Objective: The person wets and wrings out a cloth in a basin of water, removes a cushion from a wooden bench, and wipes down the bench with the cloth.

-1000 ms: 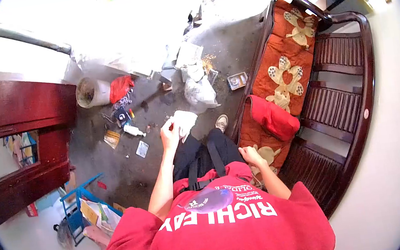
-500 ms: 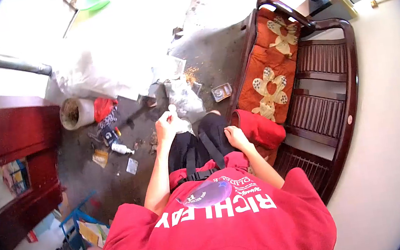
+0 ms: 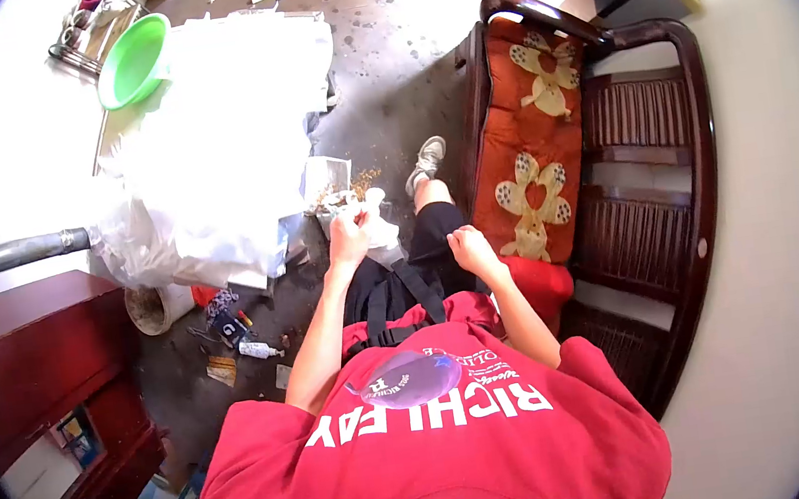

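My left hand (image 3: pixel 348 236) is closed on a white item (image 3: pixel 377 224) that looks like tissue or thin plastic, held above my thighs. Behind it on the floor, pale bags and scraps (image 3: pixel 325 181) lie beside spilled orange crumbs (image 3: pixel 367 179). My right hand (image 3: pixel 472 248) is curled near my right thigh, by the bench; whether anything is inside its fingers cannot be made out.
A wooden bench (image 3: pixel 698 139) with an orange flowered cushion (image 3: pixel 486 200) runs along the right. At the left are a white-covered table (image 3: pixel 229 100) with a green basin (image 3: pixel 133 62), a bucket (image 3: pixel 153 310), a white bottle (image 3: pixel 258 350) and a red cabinet (image 3: pixel 58 335).
The view has shifted forward, bringing the table and basin into sight. One shoe now shows farther ahead. My right hand has moved off the bench edge towards my thigh.
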Demonstrator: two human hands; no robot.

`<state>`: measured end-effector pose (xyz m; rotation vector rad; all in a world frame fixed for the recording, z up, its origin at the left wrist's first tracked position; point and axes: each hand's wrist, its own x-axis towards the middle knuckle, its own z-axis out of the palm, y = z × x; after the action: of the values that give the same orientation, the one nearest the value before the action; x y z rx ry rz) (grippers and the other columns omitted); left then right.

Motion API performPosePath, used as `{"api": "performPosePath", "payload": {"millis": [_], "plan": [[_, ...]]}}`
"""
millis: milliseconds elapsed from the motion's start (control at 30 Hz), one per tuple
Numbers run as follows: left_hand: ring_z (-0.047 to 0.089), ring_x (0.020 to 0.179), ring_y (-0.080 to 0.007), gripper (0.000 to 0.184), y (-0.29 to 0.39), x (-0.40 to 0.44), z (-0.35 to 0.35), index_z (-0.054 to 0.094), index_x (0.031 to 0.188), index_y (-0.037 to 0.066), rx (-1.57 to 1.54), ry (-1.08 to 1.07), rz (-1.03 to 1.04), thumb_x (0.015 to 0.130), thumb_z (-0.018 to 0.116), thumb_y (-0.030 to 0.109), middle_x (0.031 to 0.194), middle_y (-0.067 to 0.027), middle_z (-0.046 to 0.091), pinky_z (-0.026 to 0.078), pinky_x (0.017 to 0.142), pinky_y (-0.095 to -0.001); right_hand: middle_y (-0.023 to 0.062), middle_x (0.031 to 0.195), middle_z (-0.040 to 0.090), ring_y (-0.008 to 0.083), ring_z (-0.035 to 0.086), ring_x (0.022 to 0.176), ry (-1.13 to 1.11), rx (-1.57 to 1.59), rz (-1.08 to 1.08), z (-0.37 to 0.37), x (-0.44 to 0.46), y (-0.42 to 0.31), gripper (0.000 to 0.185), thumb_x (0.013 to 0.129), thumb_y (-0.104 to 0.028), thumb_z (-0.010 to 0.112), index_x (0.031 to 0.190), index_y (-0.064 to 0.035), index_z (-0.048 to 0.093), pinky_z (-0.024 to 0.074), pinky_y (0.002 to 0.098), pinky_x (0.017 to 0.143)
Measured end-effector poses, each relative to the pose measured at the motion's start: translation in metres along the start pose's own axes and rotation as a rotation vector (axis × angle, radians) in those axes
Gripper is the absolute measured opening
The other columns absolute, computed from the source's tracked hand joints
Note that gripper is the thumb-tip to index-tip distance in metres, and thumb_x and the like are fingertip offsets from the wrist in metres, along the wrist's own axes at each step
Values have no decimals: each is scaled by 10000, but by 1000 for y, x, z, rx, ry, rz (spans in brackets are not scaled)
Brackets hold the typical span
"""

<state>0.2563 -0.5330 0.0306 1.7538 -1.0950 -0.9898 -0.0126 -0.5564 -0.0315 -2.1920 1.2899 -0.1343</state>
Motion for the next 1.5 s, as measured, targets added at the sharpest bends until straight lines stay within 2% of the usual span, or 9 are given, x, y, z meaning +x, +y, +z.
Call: {"api": "performPosePath", "payload": {"millis": [433, 567, 633, 800, 900, 1000, 1033, 1233, 1500], "plan": [[355, 544, -54, 332, 92, 220, 74, 460, 646, 24, -183, -13, -91, 903, 604, 177, 550, 15, 405, 293, 484, -280, 225, 1125, 627, 343, 623, 1029, -91, 516, -126, -136, 271, 38, 422, 850, -189, 664, 1228, -30, 565, 488, 385, 862], [345, 557, -27, 347, 121, 273, 74, 456, 639, 59, -298, 9, -81, 932, 582, 196, 581, 60, 390, 261, 496, -234, 167, 1138, 642, 295, 632, 1024, -323, 667, -95, -158, 344, 56, 439, 870, -171, 658, 1262, -39, 513, 472, 353, 914], [354, 561, -28, 338, 120, 300, 70, 478, 654, 46, -304, 98, -27, 946, 558, 198, 583, 55, 401, 273, 500, -233, 118, 1142, 649, 269, 623, 1046, -350, 1141, 16, -164, 380, 47, 402, 892, -174, 646, 1258, -65, 521, 466, 351, 932], [355, 580, -25, 337, 139, 366, 46, 488, 668, 53, -425, 174, -66, 958, 543, 215, 606, 56, 415, 279, 513, -225, 138, 1169, 632, 277, 611, 1079, -310, 794, -86, -171, 478, 25, 286, 878, -187, 658, 1105, -24, 598, 478, 375, 916], [414, 601, -41, 210, 114, 417, 42, 533, 770, 39, -382, 216, -70, 914, 610, 173, 640, 37, 475, 335, 534, -239, 189, 999, 668, 309, 654, 949, -291, 557, -257, -197, 534, 11, 232, 880, -193, 643, 971, 18, 610, 499, 362, 812], [636, 682, -225, 281, 127, 471, 25, 543, 1050, 19, -195, 444, 146, 839, 672, 152, 787, -133, 654, 469, 622, -371, 202, 870, 677, 323, 681, 801, -252, 550, -194, -221, 590, 3, 222, 888, -189, 625, 933, 27, 591, 512, 381, 694], [634, 714, -305, 283, 129, 478, 3, 574, 1068, 37, -59, 365, -83, 821, 672, 137, 823, -175, 648, 472, 642, -377, 200, 851, 678, 355, 677, 808, -247, 474, -191, -233, 607, -13, 204, 899, -183, 606, 946, 15, 588, 511, 399, 687], [598, 679, -314, 216, 120, 543, -44, 639, 943, 24, 158, 424, -146, 776, 715, 139, 752, -139, 588, 467, 636, -395, 219, 894, 667, 417, 629, 858, -329, 373, -383, -266, 708, -55, 186, 907, -184, 582, 1017, -34, 580, 502, 443, 689], [538, 906, -297, 235, 131, 597, -75, 589, 798, 26, 307, 817, -67, 676, 768, 118, 946, -92, 508, 455, 769, -398, 137, 898, 593, 368, 593, 841, -500, 228, -932, -254, 843, -103, 136, 895, -140, 568, 1002, -59, 588, 491, 422, 697]]}}
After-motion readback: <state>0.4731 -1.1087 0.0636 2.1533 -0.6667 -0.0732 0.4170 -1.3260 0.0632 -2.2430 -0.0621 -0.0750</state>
